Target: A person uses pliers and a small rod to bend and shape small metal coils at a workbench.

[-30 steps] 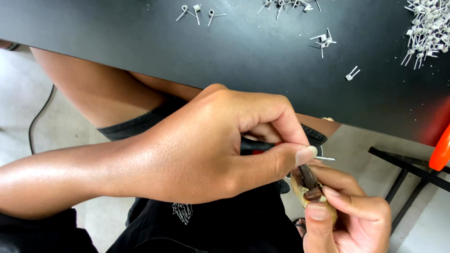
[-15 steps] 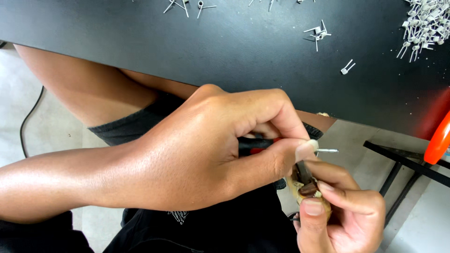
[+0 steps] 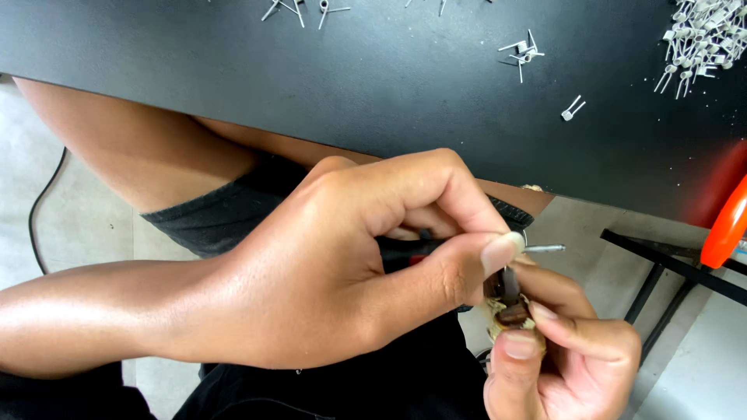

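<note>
My left hand [image 3: 342,264] is closed around a small dark-handled tool [image 3: 408,250] whose thin metal rod [image 3: 545,249] sticks out to the right past my thumb. Just below it, my right hand [image 3: 564,354] pinches a small brown and tan object [image 3: 510,309] between thumb and fingers. The two hands touch over my lap, in front of the black table edge. Most of the tool handle is hidden by my fingers.
A black table [image 3: 389,85] spans the top, with small grey wire coils [image 3: 523,48] scattered on it and a dense pile of coils [image 3: 700,39] at the top right. An orange object [image 3: 727,225] shows at the right edge. A black frame [image 3: 661,268] stands on the floor.
Both hands stay together, with only small shifts of the fingers. The view has drifted slightly, so the table coils sit a little higher in the frame.
</note>
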